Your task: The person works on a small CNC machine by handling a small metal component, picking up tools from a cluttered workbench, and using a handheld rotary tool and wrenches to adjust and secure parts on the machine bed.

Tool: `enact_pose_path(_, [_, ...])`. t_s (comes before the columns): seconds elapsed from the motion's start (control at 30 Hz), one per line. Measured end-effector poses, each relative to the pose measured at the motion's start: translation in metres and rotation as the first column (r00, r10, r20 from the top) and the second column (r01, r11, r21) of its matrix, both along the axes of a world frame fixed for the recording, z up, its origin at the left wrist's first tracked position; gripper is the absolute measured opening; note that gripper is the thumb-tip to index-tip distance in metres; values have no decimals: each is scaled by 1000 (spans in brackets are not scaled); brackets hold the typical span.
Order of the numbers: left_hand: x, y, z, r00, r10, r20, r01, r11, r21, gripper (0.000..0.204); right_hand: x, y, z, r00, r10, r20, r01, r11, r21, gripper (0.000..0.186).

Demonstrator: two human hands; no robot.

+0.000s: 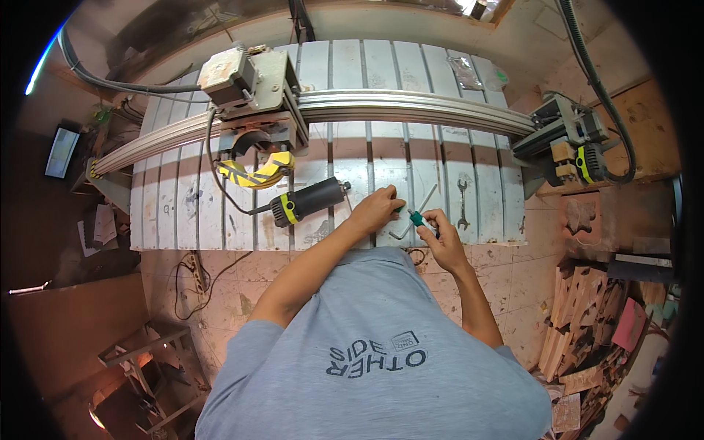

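Near the front edge of the slotted grey table (345,227), my left hand (375,210) is closed, with a small dark green piece (398,208) at its fingertips; its kind is too small to tell. My right hand (446,240) grips a slim green-and-white tool with a narrow grey tip (419,220), and the tip points toward my left hand. Between and beyond the hands lies an L-shaped hex key (429,196). To the right lies an open-ended wrench (463,204). A black spindle motor (312,203) with a yellow-green band rests left of my left hand.
A metal gantry beam (411,105) spans the table, carrying a motor carriage (253,92) with a yellow-and-black striped clamp (257,172). Its right end unit (568,139) stands at the table's side. A cable runs from the spindle. Wood offcuts (576,315) are piled at right; a metal frame (158,374) stands lower left.
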State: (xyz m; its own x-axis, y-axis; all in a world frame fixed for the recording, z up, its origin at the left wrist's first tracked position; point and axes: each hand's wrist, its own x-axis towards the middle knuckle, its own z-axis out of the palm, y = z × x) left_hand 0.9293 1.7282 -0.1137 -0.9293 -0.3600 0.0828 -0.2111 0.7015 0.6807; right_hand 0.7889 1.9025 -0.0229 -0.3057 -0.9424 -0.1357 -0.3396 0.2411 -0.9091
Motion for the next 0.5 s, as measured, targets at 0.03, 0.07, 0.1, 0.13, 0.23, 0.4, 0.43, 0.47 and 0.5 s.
enact_pose_path(0.03, [1, 3, 9, 1000, 15, -10, -15, 1000, 11, 42, 1, 2, -7, 1000, -12, -4, 12, 1000, -19, 28])
enact_pose_path(0.07, [2, 6, 17, 999, 34, -27, -33, 999, 24, 41, 1, 2, -8, 1000, -22, -15, 21, 999, -36, 27])
enact_pose_path(0.1, [6, 6, 24, 996, 82, -34, -81, 996, 40, 31, 2, 2, -8, 1000, -17, 0, 17, 1000, -11, 27])
enact_pose_path(0.13, [7, 6, 25, 983, 162, -89, -149, 979, 138, 27, 2, 0, -7, 1000, 1, -26, -3, 998, -56, 27])
enact_pose_path(0.23, [21, 4, 51, 906, 384, -177, -271, 849, 453, 25, 4, -6, -5, 998, 47, -48, -51, 995, -91, 28])
enact_pose_path(0.4, [46, 4, 92, 963, 235, -130, -139, 850, 509, 26, 7, -22, 10, 987, 157, 20, -157, 988, 5, 30])
enact_pose_path(0.43, [49, 5, 92, 961, 252, -116, -159, 841, 517, 25, 8, -25, 12, 985, 169, 12, -169, 986, -7, 29])
enact_pose_path(0.47, [51, 6, 92, 958, 269, -101, -178, 833, 524, 24, 10, -28, 15, 983, 182, 4, -182, 983, -18, 29])
enact_pose_path(0.5, [53, 5, 90, 953, 287, -101, -192, 825, 532, 23, 10, -30, 17, 981, 194, -4, -194, 981, -30, 29])
